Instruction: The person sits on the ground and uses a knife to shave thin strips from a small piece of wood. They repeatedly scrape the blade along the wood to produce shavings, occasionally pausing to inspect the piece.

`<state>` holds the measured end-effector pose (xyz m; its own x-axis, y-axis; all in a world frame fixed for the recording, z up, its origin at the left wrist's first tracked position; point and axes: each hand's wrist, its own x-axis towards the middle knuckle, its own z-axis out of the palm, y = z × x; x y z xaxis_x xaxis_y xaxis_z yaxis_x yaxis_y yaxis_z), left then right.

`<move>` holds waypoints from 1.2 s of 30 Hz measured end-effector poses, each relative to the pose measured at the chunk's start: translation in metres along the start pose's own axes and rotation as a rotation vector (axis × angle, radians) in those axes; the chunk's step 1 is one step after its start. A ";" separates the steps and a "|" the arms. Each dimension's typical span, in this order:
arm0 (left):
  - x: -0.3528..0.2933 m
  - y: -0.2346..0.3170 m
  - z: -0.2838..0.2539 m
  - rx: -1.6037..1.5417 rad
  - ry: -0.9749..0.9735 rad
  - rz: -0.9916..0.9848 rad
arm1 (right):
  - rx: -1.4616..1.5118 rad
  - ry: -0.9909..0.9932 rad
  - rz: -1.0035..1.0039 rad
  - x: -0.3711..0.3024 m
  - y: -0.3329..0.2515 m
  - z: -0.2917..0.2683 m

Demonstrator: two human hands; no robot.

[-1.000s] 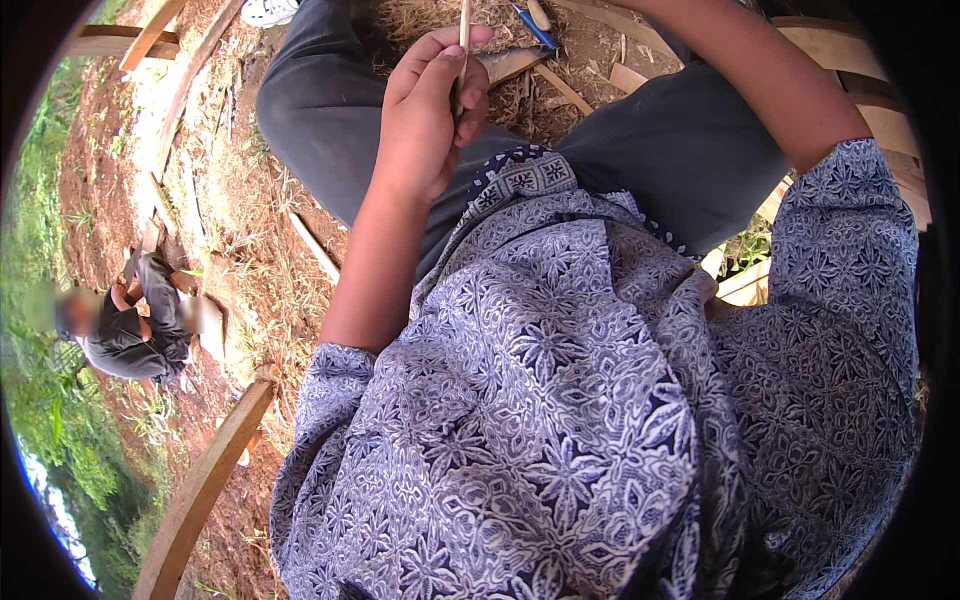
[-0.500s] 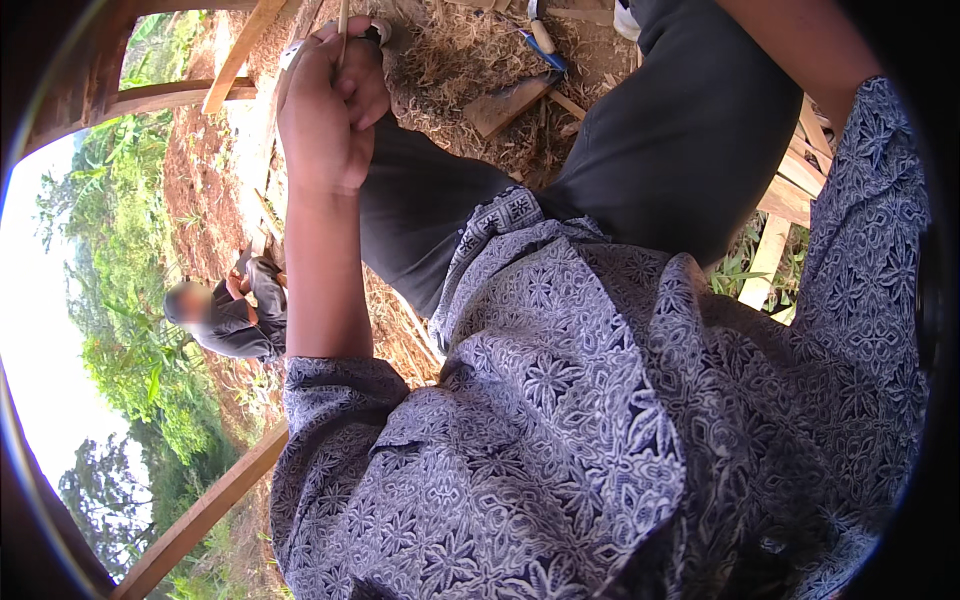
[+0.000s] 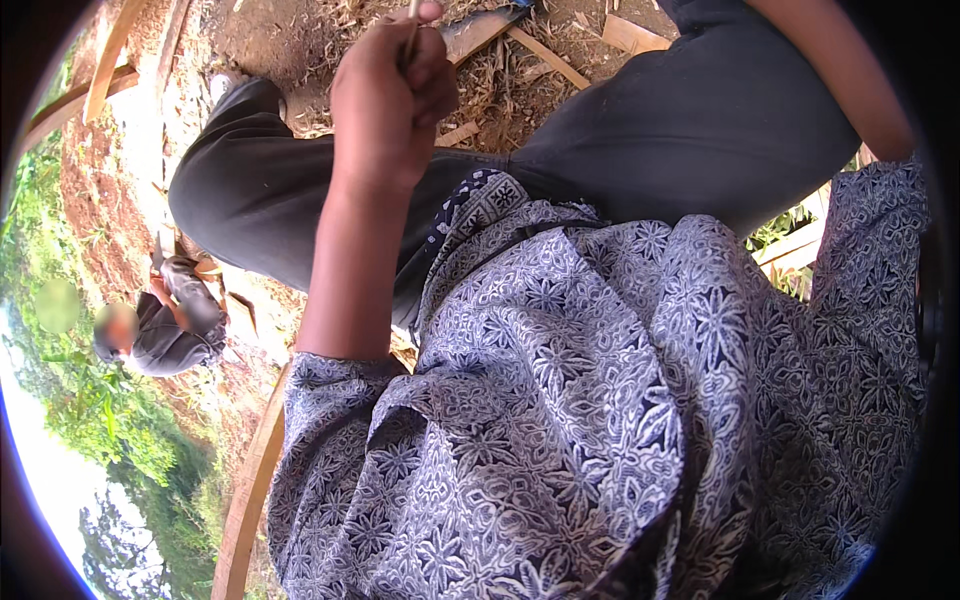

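My left hand (image 3: 395, 90) is closed around a thin pale wooden stick (image 3: 413, 22), which runs out past the upper edge. This hand hangs between my spread legs, over my dark trousers (image 3: 270, 190). My right forearm (image 3: 835, 70) leaves the picture at the upper right, so my right hand is out of sight. Just beyond the left fingers lies a flat, dark-edged piece of wood (image 3: 478, 34) on the ground. A bit of something blue (image 3: 522, 4) shows at its far end, cut off by the edge.
Wood offcuts (image 3: 635, 36) and a narrow strip (image 3: 548, 58) lie on soil strewn with shavings. Sawn boards (image 3: 795, 247) are at my right. A wooden beam (image 3: 248, 490) slants at the lower left. Farther off at the left, another person (image 3: 170, 320) sits on the slope.
The view has shifted, with the ground things now higher in the picture. My left hand, still holding the stick, has come from over my left leg to between my legs.
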<state>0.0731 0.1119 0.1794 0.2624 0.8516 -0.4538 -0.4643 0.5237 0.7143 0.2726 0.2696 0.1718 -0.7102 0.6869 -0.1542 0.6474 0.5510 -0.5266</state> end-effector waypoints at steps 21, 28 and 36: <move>-0.006 0.032 -0.010 -0.026 0.149 0.114 | 0.257 0.091 -0.181 -0.008 -0.085 0.022; -0.016 0.081 0.029 0.164 0.080 0.216 | 0.105 0.207 -0.033 0.014 -0.072 -0.063; -0.017 0.184 0.057 0.461 0.040 0.461 | 0.104 0.505 -0.178 0.027 -0.121 -0.158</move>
<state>0.0314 0.1956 0.3488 0.0875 0.9944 -0.0598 -0.1089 0.0692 0.9916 0.2190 0.2969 0.3636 -0.5685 0.7433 0.3526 0.4802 0.6478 -0.5914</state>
